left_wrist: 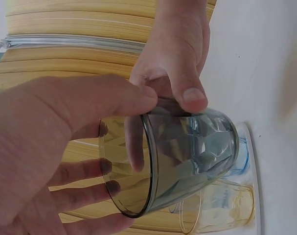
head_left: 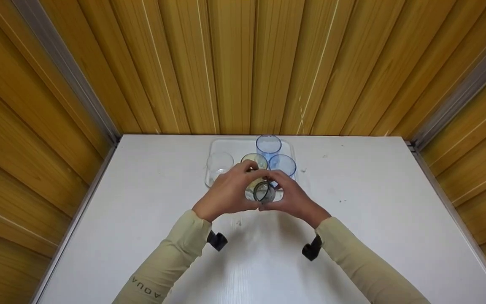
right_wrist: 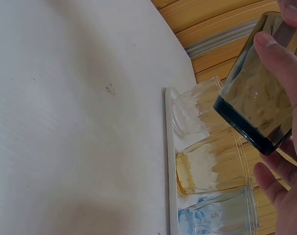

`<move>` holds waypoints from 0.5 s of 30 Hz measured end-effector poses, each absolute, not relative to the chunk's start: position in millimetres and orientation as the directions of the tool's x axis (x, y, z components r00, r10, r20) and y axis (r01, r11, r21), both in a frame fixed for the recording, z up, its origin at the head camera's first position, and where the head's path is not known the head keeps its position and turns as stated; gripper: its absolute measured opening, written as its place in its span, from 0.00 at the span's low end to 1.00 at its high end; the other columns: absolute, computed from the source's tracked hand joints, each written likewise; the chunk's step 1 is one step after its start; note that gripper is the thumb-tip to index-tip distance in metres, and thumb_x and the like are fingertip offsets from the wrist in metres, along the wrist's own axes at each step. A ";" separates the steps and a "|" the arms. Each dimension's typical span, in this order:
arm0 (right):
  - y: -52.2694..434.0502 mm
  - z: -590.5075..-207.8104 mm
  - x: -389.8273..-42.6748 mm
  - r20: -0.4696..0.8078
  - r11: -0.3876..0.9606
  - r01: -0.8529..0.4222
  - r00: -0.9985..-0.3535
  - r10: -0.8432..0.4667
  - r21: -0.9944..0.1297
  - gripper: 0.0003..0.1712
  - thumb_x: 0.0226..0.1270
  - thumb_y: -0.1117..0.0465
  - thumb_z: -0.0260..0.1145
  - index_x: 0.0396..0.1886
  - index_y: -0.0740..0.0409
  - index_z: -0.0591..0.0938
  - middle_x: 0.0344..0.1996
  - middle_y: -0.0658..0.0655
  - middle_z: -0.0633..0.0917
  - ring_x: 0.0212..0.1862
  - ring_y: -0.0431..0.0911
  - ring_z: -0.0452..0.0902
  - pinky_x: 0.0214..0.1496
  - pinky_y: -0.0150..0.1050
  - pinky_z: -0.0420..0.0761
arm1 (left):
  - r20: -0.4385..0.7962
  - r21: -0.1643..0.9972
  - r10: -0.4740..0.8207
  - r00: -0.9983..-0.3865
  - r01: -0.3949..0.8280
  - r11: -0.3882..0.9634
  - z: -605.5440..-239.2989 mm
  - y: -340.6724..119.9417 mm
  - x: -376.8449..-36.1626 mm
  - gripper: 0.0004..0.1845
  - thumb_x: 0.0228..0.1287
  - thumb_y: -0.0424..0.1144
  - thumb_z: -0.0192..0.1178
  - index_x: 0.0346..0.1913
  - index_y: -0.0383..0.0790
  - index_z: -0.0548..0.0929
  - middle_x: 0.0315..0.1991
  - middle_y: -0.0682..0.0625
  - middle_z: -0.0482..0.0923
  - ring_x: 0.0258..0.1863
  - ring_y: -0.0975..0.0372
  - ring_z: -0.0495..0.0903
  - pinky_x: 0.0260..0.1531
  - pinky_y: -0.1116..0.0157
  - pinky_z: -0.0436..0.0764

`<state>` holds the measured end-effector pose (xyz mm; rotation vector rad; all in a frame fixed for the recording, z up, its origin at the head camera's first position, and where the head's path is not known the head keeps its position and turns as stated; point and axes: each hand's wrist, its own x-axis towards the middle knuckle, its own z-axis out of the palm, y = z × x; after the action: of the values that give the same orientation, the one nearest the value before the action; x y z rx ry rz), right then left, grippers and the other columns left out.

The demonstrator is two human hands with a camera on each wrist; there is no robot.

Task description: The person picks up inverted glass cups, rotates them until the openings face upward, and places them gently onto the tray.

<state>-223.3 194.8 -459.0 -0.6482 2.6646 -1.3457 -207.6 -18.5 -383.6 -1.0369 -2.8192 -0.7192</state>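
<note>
A smoky grey glass tumbler (head_left: 265,192) with a faceted body is held above the table between both hands. My left hand (head_left: 228,191) grips it near the rim. In the left wrist view its thumb lies on the outside of the tumbler (left_wrist: 187,147) by the rim, the fingers spread round the far side. My right hand (head_left: 291,196) holds the same tumbler by its body; the right wrist view shows its thumb along the side of the tumbler (right_wrist: 258,88), whose thick dark base tilts downward. The head view hides most of the fingertips.
Behind the hands, a white tray (head_left: 232,145) carries a clear glass (head_left: 220,161), a yellow glass (head_left: 253,158) and two blue glasses, one at the back (head_left: 268,145) and one in front (head_left: 283,163). Wood-patterned walls (head_left: 234,67) enclose the white table (head_left: 378,202).
</note>
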 end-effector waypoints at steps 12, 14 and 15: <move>199.7 -459.1 -224.6 0.113 0.513 -0.293 -0.929 -0.352 -0.807 0.54 0.41 0.42 0.80 0.70 0.33 0.64 0.64 0.44 0.71 0.63 0.45 0.69 0.60 0.49 0.76 | 0.184 0.407 0.563 -0.806 0.583 0.703 -374.5 -21.4 -209.6 0.38 0.44 0.48 0.77 0.63 0.63 0.75 0.58 0.52 0.71 0.54 0.59 0.73 0.49 0.51 0.82; 200.5 -459.3 -224.7 0.100 0.513 -0.281 -0.931 -0.351 -0.811 0.54 0.42 0.41 0.79 0.70 0.34 0.64 0.64 0.45 0.71 0.64 0.45 0.68 0.60 0.49 0.76 | 0.199 0.396 0.563 -0.802 0.591 0.703 -373.0 -22.9 -210.3 0.38 0.44 0.48 0.77 0.63 0.61 0.75 0.58 0.52 0.71 0.54 0.59 0.74 0.48 0.51 0.82; 200.7 -459.3 -224.7 0.093 0.516 -0.275 -0.932 -0.351 -0.811 0.53 0.42 0.41 0.79 0.71 0.34 0.64 0.65 0.45 0.71 0.64 0.45 0.68 0.60 0.48 0.75 | 0.205 0.391 0.562 -0.801 0.593 0.704 -372.3 -23.4 -210.7 0.37 0.44 0.48 0.77 0.63 0.60 0.76 0.58 0.52 0.71 0.55 0.59 0.74 0.48 0.51 0.82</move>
<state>-224.7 200.7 -459.3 -0.5506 2.6624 -1.4021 -210.7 -23.4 -372.3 -0.9624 -2.8348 -0.6885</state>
